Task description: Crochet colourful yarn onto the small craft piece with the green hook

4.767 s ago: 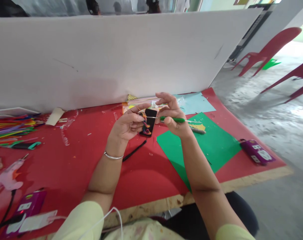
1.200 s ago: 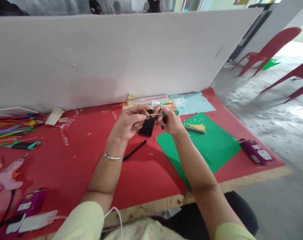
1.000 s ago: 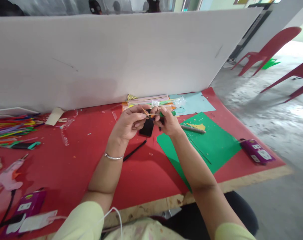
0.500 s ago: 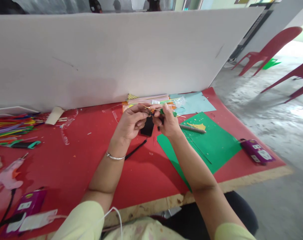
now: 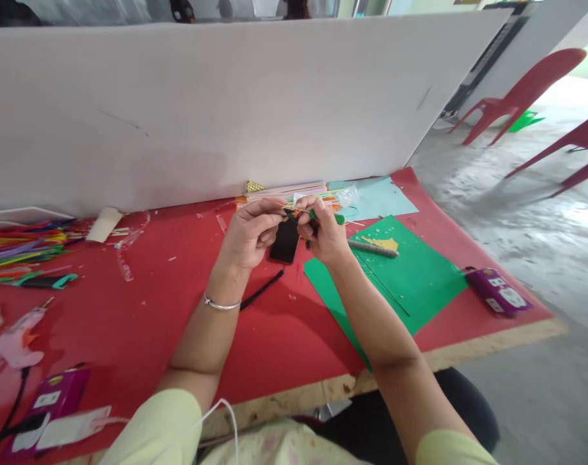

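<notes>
Left hand [image 5: 250, 234]: thumb and fingers in a narrow pinch on the small multicolour yarn piece [image 5: 295, 212]. Right hand [image 5: 327, 234]: fingers closed on the green tool [image 5: 340, 219], its thin shaft pointing left at the yarn. Yarn piece is up between the hands, above the far end of the phone [image 5: 284, 244]. Can't tell if the tip is in a loop; fingers cover it.

Risks, my read:
- Tip and left fingertips are very close. Push too hard, or the yarn gives suddenly, and it could jab a finger.
- Left pinch covers little yarn. A sideways pull could drag it out or distort a loop.
- Tip could snag or split strands, being hard to see.
- Drop either and it likely lands on the phone or red table [image 5: 172, 349]. Tool could scratch the screen.
</notes>
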`<move>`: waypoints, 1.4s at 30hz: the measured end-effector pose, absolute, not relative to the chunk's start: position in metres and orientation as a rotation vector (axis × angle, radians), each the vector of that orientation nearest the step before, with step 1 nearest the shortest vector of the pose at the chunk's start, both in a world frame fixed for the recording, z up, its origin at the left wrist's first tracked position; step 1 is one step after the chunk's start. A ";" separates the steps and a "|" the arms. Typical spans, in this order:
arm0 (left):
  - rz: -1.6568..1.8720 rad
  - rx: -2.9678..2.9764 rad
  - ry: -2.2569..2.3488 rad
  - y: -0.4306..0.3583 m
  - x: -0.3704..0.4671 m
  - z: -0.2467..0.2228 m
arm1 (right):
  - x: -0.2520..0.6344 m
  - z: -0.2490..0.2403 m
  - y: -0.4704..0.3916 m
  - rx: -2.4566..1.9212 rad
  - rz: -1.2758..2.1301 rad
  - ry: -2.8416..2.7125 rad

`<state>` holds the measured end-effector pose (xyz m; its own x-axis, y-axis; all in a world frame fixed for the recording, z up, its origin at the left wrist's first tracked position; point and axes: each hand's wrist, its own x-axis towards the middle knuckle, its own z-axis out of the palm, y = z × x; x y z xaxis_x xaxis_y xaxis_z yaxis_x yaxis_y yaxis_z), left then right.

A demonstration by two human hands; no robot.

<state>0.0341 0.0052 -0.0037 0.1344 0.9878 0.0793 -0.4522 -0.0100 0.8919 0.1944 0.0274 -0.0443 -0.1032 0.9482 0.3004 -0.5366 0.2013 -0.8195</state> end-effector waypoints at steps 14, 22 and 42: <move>1.141 0.776 0.684 0.011 0.025 -0.001 | 0.209 -0.046 0.029 -0.659 1.255 -1.177; 1.097 0.652 0.685 0.012 0.026 -0.001 | 0.217 -0.046 0.030 -0.627 1.215 -1.253; 1.082 0.706 0.719 0.012 0.028 -0.008 | 0.212 -0.048 0.032 -0.614 1.214 -1.214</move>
